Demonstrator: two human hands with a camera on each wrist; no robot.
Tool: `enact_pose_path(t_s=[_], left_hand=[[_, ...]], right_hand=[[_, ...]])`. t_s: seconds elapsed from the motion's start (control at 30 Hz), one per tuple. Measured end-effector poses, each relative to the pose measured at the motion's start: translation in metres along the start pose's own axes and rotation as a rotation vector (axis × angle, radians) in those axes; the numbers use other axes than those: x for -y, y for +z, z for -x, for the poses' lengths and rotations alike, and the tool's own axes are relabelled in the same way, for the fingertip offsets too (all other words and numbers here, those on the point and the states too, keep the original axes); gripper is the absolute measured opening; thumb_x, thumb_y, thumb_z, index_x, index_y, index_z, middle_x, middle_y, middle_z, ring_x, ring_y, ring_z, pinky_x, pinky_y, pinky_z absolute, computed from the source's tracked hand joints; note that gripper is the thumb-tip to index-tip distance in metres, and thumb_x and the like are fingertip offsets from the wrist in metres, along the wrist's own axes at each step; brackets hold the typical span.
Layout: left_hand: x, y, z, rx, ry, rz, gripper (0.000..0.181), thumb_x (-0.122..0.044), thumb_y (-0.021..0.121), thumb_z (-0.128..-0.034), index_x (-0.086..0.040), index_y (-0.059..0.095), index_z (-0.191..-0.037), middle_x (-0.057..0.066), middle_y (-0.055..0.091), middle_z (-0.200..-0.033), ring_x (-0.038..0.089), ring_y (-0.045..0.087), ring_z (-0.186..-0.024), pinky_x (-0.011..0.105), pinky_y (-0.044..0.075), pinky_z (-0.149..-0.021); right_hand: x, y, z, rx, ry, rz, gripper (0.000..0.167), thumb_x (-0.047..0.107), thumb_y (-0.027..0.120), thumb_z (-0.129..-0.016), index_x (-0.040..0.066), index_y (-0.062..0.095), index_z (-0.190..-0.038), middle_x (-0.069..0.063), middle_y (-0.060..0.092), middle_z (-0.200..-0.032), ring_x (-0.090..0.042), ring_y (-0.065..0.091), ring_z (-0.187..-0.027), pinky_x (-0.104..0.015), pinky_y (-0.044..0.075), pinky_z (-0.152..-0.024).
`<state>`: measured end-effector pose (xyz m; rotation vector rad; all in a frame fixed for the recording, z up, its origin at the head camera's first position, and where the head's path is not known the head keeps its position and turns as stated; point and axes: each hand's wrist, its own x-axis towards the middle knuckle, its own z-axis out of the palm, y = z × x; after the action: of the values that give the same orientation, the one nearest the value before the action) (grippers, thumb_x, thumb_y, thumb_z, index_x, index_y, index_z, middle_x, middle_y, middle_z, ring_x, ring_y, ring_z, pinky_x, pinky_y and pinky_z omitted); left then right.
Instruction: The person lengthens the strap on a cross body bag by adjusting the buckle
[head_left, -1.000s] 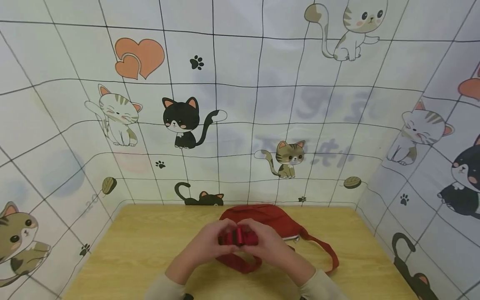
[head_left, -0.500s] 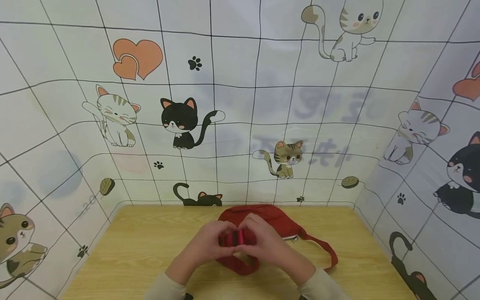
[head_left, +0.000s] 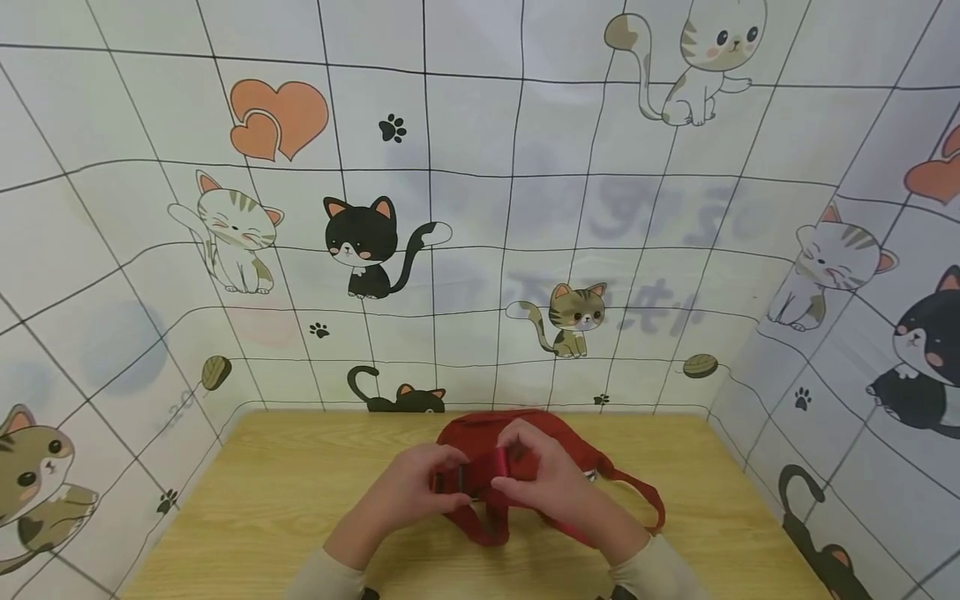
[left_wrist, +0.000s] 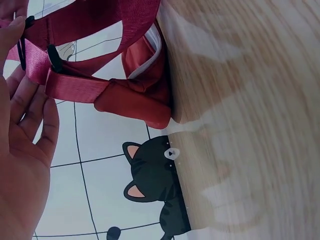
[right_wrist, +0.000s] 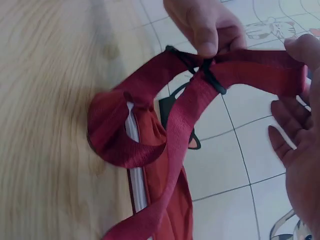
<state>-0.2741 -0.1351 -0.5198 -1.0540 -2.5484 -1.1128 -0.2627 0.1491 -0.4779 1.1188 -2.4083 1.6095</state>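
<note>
A red waist bag (head_left: 576, 450) lies at the back of the table, behind my hands. My left hand (head_left: 416, 487) pinches its dark red webbing strap (head_left: 482, 477) near the black strap sliders. One slider (right_wrist: 214, 80) shows beside the left thumb in the right wrist view, another slider (left_wrist: 54, 57) in the left wrist view. To the right, my right hand (head_left: 551, 479) holds a folded loop of the same strap between thumb and fingers. A short stretch of webbing spans the two hands. Below them the rest of the strap hangs in a loose curl toward the table.
The wooden table (head_left: 300, 492) ends at a white wall sheet (head_left: 480, 208) printed with grid lines and cats. A pale zipper (right_wrist: 137, 185) runs along the bag. Another part of the strap (head_left: 637, 487) trails off the bag's right side.
My hands were nearly touching around the strap. Now the right hand has moved right, drawing the loop of webbing away from the left hand, which stays about where it was.
</note>
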Motion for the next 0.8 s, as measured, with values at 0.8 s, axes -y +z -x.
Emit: enact_pose_path(t_s=[0.8], left_hand=[[-0.001, -0.002, 0.001, 0.04, -0.081, 0.002, 0.041, -0.03, 0.096, -0.0897, -0.024, 0.075, -0.125, -0.016, 0.073, -0.112, 0.004, 0.068, -0.1, 0.034, 0.06, -0.088]], right_hand=[[-0.001, 0.003, 0.005, -0.081, 0.02, 0.054, 0.035, 0.025, 0.09, -0.096, 0.025, 0.074, -0.127, 0.004, 0.073, -0.123, -0.024, 0.067, -0.112, -0.037, 0.062, -0.089]])
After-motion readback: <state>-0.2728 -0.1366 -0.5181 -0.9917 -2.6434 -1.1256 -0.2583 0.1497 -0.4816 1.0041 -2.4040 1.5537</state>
